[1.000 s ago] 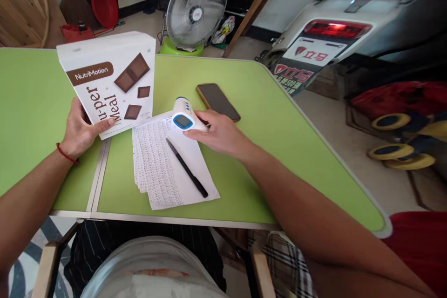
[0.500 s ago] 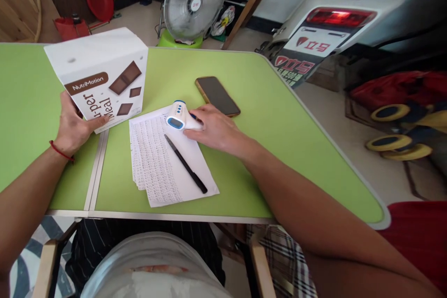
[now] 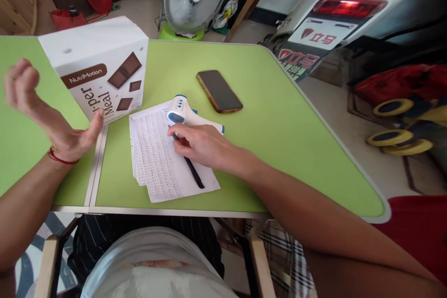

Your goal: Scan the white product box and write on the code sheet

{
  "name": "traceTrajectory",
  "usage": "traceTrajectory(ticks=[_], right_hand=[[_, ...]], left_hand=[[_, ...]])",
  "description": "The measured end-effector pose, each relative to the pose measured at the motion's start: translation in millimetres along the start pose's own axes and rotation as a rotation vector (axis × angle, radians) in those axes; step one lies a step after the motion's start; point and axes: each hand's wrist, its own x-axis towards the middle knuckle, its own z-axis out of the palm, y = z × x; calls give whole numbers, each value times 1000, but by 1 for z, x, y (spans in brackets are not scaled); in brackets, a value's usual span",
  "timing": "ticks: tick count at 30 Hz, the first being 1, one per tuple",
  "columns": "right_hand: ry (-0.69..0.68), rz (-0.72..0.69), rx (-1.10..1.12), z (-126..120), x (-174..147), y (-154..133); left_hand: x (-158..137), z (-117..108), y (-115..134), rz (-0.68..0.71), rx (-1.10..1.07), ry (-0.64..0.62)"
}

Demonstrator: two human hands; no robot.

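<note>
- Head view: since the earlier frame, the left hand (image 3: 58, 128) has unclasped the carton (image 3: 99, 63); the right hand (image 3: 202, 145) has passed from thermometer (image 3: 191, 116) to pen (image 3: 194, 172).
- Carton: white, chocolate-printed, contents hidden.
- Left hand: fingers released, half-curled.
- Right hand: fingers grasping the black pen over written sheets (image 3: 153, 153).
- Thermometer: white, blue-trimmed, lying across the sheets' top.
- Tabletop (image 3: 279, 125): green, reaching past the phone (image 3: 220, 91) to a pale rim (image 3: 335, 144).

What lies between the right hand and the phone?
The thermometer: in the head view, its handle stretches between the right hand and the phone.
</note>
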Motion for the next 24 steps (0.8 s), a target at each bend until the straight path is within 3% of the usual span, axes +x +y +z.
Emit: traceTrajectory(ticks=[2,4,8,11,16,20,24], right_hand=[[54,-56,141,-2,1,4],[95,-98,353,-4,3,5],[195,-176,695,1,4,0],[310,-147,779,14,5,-7],[300,-57,847,31,10,-8],[305,56,807,40,15,-2],[351,82,785,47,17,1]], left_hand=[[-4,2,9,553,144,194],[-9,6,22,728,112,144],[-18,13,38,668,-52,-487],[-22,18,36,548,-173,-793],[-26,21,27,477,-226,-985],[-26,23,24,488,-231,-1032],[-26,24,22,481,-253,-1043]])
